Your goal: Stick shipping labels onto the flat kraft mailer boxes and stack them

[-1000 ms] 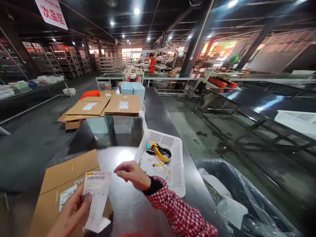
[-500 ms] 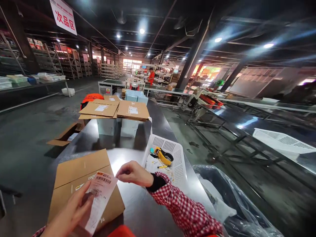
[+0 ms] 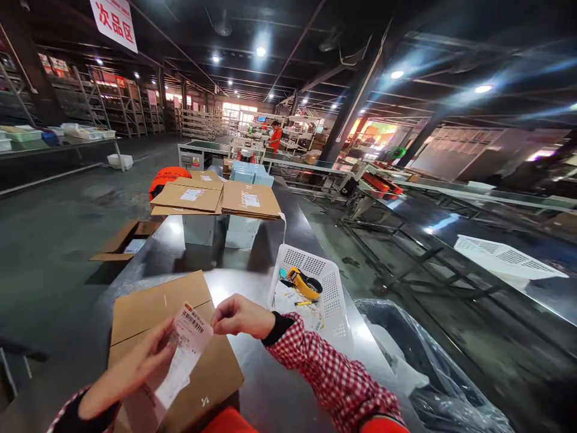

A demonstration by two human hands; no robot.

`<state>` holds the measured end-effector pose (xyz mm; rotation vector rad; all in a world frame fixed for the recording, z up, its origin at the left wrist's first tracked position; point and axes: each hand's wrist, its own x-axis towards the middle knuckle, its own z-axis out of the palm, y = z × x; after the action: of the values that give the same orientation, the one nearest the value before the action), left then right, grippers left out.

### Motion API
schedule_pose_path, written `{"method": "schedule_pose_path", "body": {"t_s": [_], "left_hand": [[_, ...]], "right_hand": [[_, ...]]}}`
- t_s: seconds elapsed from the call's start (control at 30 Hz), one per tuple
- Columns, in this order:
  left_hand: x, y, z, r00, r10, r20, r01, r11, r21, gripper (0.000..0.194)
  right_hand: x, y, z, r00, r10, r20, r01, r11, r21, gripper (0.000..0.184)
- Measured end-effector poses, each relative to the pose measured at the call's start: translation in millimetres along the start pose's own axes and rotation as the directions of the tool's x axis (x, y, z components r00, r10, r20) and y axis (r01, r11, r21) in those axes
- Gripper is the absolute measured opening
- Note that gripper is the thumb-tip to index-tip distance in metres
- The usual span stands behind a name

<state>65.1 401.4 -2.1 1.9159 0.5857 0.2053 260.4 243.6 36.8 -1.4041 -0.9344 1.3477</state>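
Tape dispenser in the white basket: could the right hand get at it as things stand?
Probably yes. The right hand pinches the label just beside the basket, which is open-topped, and the tape dispenser lies uncovered on top. It would have to release the label first.

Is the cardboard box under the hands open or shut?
Shut: the cardboard box has its top flaps lying flat, meeting along a seam. The left hand holds a label above it.
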Motion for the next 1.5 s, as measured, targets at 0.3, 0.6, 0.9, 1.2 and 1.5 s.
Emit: {"method": "schedule_pose_path", "body": {"t_s": [0.3,0.6,0.9,1.2,1.5], "left_hand": [[36.3,22.4,-3.7,0.921,0.186,-0.341,-0.201,0.980,-0.007,0.034],[65.2,11.3,-27.6,0.906,0.103,-0.411,-0.168,0.978,-0.125,0.039],[88.8,-14.5,-35.9,0.864,0.011,-0.504,-0.130,0.971,-0.201,0.038],[101.3,-21.3,-40.9,0.855,0.021,-0.518,-0.167,0.957,-0.236,0.031],[114.0,-22.3,-50.1,0.880,-0.043,-0.472,-0.169,0.902,-0.397,0.025]], "right_hand": [[59.8,-16.0,25.2,0.977,-0.072,-0.203,0.132,0.945,0.299,0.018],[112.1,-27.7,27.2,0.896,-0.285,-0.341,0.299,0.954,-0.012,0.020],[146.8,-31.0,23.2,0.903,-0.281,-0.324,0.266,0.960,-0.091,0.022],[173.4,-20.3,24.2,0.892,-0.259,-0.370,0.266,0.963,-0.033,0.018],[182.0,-31.4,27.4,0.899,-0.207,-0.385,0.249,0.966,0.063,0.020]]}}
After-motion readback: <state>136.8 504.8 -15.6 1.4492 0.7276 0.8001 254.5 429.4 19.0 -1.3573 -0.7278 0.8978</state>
